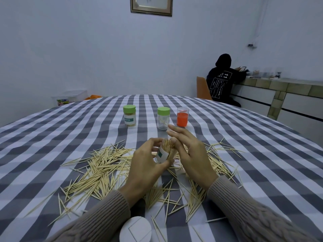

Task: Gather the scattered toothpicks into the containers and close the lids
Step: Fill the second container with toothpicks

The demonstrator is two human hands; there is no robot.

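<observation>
My left hand (146, 165) grips a small clear container (163, 154) with a white and green label, tilted away from me and packed with toothpicks. My right hand (190, 151) is beside its open mouth, fingers spread and touching the toothpick tips. Many loose toothpicks (101, 165) lie scattered on the checked tablecloth around and under both hands. A white lid (135, 229) lies at the near edge. Further back stand a full green-lidded container (129, 115), a nearly empty green-lidded one (163, 117) and an orange container (182, 117) with a clear lid.
The table (52, 137) carries a grey and white checked cloth. A person in a black hoodie (223, 79) sits on an orange chair at a counter, back right. A clear plastic box (70, 97) stands beyond the table's far left edge.
</observation>
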